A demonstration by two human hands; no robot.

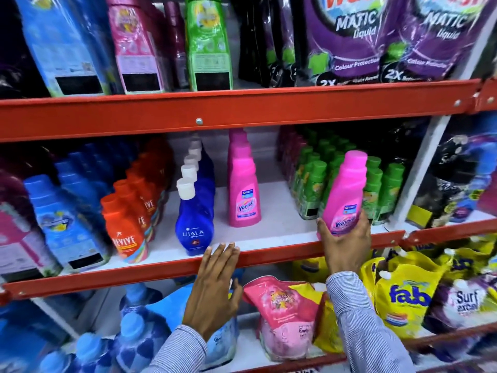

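Note:
My right hand (pixel 347 238) grips the base of a pink Vanish bottle (pixel 345 189), holding it tilted just above the front edge of the middle shelf (pixel 282 224). A second pink Vanish bottle (pixel 243 184) stands upright on that shelf, to the left of the held one. My left hand (pixel 215 286) reaches up with straight fingers, its fingertips touching the red front rail (pixel 161 267) of the shelf, just below a blue Ujala bottle (pixel 195 211).
Orange Revive bottles (pixel 126 227) and blue bottles (pixel 61 219) fill the shelf's left side, green bottles (pixel 312 187) its right. Large purple pouches (pixel 357 36) sit on the shelf above. Pink, yellow and purple refill pouches (pixel 403 294) lie on the shelf below.

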